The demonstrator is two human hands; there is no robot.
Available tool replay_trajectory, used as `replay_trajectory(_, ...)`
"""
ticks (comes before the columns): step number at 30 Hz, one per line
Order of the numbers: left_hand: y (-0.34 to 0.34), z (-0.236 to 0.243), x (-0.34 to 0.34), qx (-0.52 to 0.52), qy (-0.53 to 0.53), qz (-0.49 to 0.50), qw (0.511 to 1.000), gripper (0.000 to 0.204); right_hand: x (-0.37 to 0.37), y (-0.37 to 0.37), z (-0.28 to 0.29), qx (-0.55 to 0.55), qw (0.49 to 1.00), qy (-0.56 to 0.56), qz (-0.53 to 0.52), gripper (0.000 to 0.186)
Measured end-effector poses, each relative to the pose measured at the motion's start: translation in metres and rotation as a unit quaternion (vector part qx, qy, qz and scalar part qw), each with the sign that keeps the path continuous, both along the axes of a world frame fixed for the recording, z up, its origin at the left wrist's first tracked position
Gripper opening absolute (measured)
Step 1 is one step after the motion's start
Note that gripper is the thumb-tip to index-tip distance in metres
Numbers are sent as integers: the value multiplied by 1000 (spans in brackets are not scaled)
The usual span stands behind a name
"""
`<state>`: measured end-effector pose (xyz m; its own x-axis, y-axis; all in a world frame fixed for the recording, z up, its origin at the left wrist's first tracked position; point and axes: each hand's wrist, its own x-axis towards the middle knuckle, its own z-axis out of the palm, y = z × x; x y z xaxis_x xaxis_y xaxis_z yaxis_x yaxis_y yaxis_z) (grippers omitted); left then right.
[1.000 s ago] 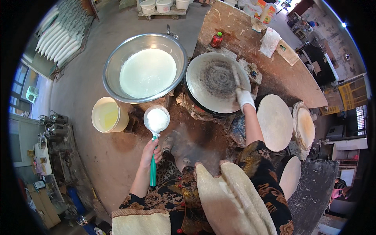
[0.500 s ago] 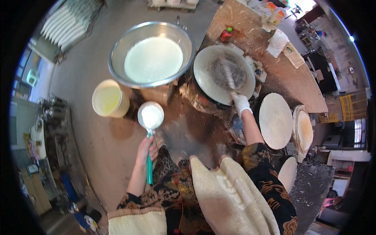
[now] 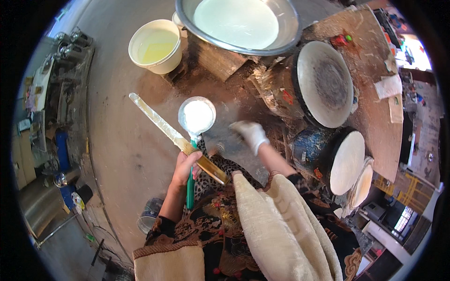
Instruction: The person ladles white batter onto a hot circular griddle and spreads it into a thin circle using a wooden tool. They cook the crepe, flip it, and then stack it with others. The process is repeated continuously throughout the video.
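Observation:
My left hand (image 3: 186, 167) is closed around two things at once: the green handle of a ladle (image 3: 197, 116) and a long flat wooden spatula (image 3: 161, 125). White batter fills the ladle's bowl. The spatula slants across the handle, its far end smeared white and its near end close to my lap. My right hand (image 3: 250, 135), in a white glove, hovers over the floor to the right of the ladle, apart from it. Motion smears its fingers, and nothing held shows. Farther right stands a round griddle (image 3: 325, 84), darkened in the middle, with no tool on it.
A steel basin (image 3: 293, 29) of white batter stands ahead, beside a cream bucket (image 3: 178, 55) holding yellowish liquid. Right of me are a round pale board (image 3: 347, 162) and stacked flatbreads (image 3: 362, 185). A wooden table (image 3: 375, 54) carries a small red bottle (image 3: 338, 40).
My right hand has left the griddle and swung back toward the left. The spatula now sits in my left hand with the ladle. The view has turned leftward.

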<state>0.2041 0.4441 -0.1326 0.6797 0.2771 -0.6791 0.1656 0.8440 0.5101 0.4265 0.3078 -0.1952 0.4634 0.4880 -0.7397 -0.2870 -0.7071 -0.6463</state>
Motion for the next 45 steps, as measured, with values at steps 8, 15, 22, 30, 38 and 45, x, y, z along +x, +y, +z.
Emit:
replay_trajectory(8,13,-22,-41,15,77,60,995,21,191,-77,-178,-81,797,72,-594,22)
replay_trajectory(15,18,-33,-44,26,101,96,990,18,200,-77,-178,-122,818,89,-555,23)
replay_trajectory(22,23,-11,-15,15,109,69,992,19,246,-202,-337,-179,958,-109,-194,30)
replay_trajectory(30,17,-19,-24,-7,89,91,992,18,219,-142,-293,-120,877,45,-462,27)
replay_trajectory(38,22,-19,-12,62,115,16,991,13,134,-96,-185,-26,923,147,-355,29)
replay_trajectory(45,26,12,64,132,76,-68,986,16,-21,39,75,171,898,-119,387,46)
